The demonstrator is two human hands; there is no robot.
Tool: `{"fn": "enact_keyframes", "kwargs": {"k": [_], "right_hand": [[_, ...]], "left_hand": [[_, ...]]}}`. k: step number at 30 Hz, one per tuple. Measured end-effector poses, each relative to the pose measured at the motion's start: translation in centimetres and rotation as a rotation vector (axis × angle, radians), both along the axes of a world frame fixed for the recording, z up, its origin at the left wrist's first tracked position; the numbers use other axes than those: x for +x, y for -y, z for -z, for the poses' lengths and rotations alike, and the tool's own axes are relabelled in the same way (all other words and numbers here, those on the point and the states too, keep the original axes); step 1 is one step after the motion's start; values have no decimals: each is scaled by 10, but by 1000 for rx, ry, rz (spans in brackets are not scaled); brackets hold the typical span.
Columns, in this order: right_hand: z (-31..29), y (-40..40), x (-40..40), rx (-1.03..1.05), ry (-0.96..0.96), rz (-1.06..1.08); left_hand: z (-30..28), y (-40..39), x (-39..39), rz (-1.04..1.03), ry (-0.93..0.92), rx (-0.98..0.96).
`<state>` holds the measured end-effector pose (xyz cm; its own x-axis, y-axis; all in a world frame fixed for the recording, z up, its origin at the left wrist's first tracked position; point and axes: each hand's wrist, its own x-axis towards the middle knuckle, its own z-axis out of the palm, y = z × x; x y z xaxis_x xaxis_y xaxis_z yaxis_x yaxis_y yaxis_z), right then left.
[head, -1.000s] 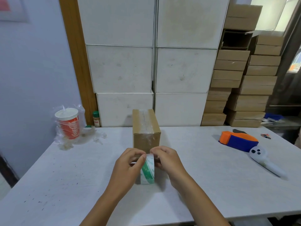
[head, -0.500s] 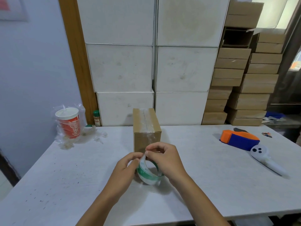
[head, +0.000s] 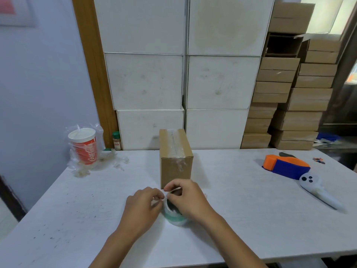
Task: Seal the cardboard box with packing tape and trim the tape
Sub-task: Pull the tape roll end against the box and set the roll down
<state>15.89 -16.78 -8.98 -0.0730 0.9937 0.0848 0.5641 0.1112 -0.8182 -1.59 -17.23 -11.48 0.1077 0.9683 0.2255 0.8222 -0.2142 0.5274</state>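
Observation:
A small brown cardboard box (head: 175, 167) stands mid-table, with clear tape along its top seam and down its near face. Just in front of it, a roll of clear packing tape (head: 173, 217) with a green core lies tilted between my hands. My right hand (head: 188, 200) grips the roll from the right, fingers over its rim and into its hole. My left hand (head: 144, 205) pinches at the roll's left edge, where a thin loose strip of tape shows. Both hands sit close to the box's near face without touching it.
A red paper cup (head: 84, 147) in crumpled plastic sits at the table's far left beside a small green-capped bottle (head: 116, 140). An orange and blue tape dispenser (head: 286, 166) and a white controller (head: 316, 190) lie at the right. White and brown boxes are stacked behind the table (head: 251, 219).
The roll has gone from standing upright on edge to lying tilted lower on the table. Both hands dropped slightly toward me and kept hold of it.

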Motion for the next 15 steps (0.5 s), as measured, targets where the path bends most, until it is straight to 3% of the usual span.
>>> {"fn": "enact_keyframes", "kwargs": {"k": [4,7,11,15], "right_hand": [[1,0,2,51,45,-39],[2,2,9,81,-28,-26],[9,1,36,203,-98,190],[20,-1,58,209,-4,274]], "left_hand": [[-2,0,4,43,-5,-11],[4,-3,-1,43,92,-51],[10,-10,-17,-49,205,-49],[14,-11,-18,-62,177,-17]]}}
